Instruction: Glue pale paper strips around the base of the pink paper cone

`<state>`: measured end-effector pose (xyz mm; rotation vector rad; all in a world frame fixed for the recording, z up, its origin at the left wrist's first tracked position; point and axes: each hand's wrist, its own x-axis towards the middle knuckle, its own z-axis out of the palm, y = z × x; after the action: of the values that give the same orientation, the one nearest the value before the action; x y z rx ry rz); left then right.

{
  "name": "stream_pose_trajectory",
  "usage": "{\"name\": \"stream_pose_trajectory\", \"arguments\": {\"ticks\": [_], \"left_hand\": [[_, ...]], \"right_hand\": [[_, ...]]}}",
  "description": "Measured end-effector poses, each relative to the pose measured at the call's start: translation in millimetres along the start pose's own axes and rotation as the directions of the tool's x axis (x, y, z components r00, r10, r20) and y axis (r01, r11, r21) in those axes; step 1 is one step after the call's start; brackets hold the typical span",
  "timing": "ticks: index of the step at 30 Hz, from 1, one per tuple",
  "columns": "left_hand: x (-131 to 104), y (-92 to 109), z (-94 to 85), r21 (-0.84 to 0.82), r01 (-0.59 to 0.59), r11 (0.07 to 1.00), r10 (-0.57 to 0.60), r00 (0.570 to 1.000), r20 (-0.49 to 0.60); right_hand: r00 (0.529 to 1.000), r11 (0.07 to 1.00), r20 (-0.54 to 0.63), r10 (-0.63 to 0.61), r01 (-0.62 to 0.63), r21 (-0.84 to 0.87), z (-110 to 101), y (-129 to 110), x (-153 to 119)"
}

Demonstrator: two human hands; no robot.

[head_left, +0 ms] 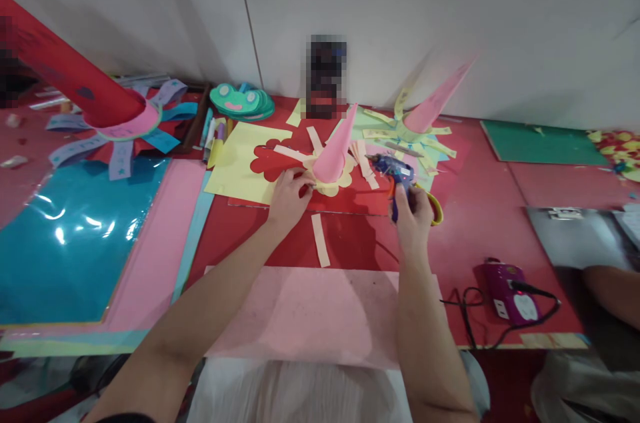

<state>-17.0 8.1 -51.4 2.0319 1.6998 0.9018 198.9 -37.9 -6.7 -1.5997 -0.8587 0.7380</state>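
My left hand [293, 193] is closed, thumb and forefinger pinched at the cream scalloped paper base [331, 188] of a pink paper cone [334, 155]. The cone stands upright, leaning slightly right, over a red scalloped paper shape [270, 159]. A blue hot glue gun [397, 171] with an orange trigger is gripped in my right hand [415, 213], its nozzle pointing left towards the cone. Loose cream paper strips [364, 163] lie between the nozzle and the cone. Another cream strip [321, 240] rests on the red table in front of the cone.
A second pink cone [434, 106] with yellow strips stands behind right. Yellow scissors handles [437, 206] show beside my right hand. A purple power adapter [513, 293] with cords sits front right. Left are a red paper tube [107, 99], markers [216, 139] and blue plastic-wrapped sheets [80, 243].
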Motion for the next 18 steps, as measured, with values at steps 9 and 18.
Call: {"name": "stream_pose_trajectory", "arguments": {"ticks": [9,18], "left_hand": [[3,-1,-0.5,-0.02,0.034,0.999,-0.033,0.999,0.042],[0,1,-2.3,0.003,-0.012,1.0,0.012,1.0,0.011]], "right_hand": [[0.984,0.984,-0.016,-0.18,0.18,0.011,-2,1,-3],[0.914,0.976,-0.342,-0.218,0.212,-0.054,-18,-1,10]]}}
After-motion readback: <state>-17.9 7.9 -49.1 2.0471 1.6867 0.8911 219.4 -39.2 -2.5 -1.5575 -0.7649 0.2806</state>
